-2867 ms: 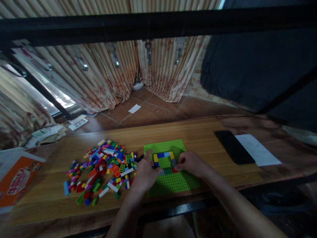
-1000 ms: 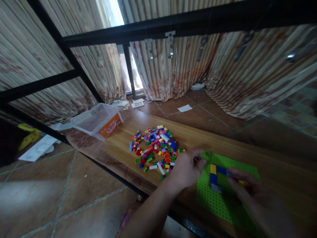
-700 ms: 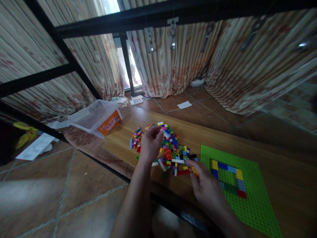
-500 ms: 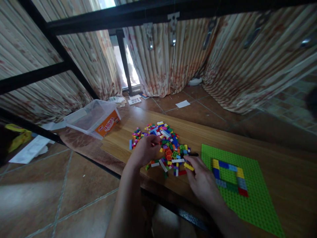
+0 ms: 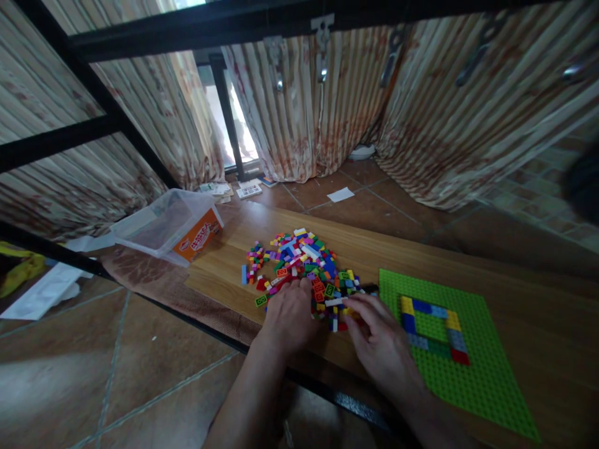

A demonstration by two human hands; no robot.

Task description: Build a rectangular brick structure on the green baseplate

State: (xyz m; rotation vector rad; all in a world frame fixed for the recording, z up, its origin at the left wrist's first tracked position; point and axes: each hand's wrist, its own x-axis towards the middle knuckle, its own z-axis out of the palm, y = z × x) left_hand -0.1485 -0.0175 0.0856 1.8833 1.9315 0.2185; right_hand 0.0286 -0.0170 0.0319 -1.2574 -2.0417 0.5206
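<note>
Left hand [image 5: 291, 315] is palm-down over the brick pile [image 5: 306, 252] mid-frame, fingertips now hidden, no thumb gap like before. Right hand [image 5: 381, 333] is loosely curled, fingers parted; can't really tell either's grip. Between them, a white brick [image 5: 334, 302] points left-right. Green baseplate [image 5: 486, 374]: lower right.

Home, patterned curtains [image 5: 299, 112]; tiled floor [image 5: 154, 380]

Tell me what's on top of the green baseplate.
The green baseplate bears a rectangular ring of bricks: yellow, blue, light blue, grey, green and red, with bare studs inside. What lies under the bricks is hidden, as is the part behind the right arm.
</note>
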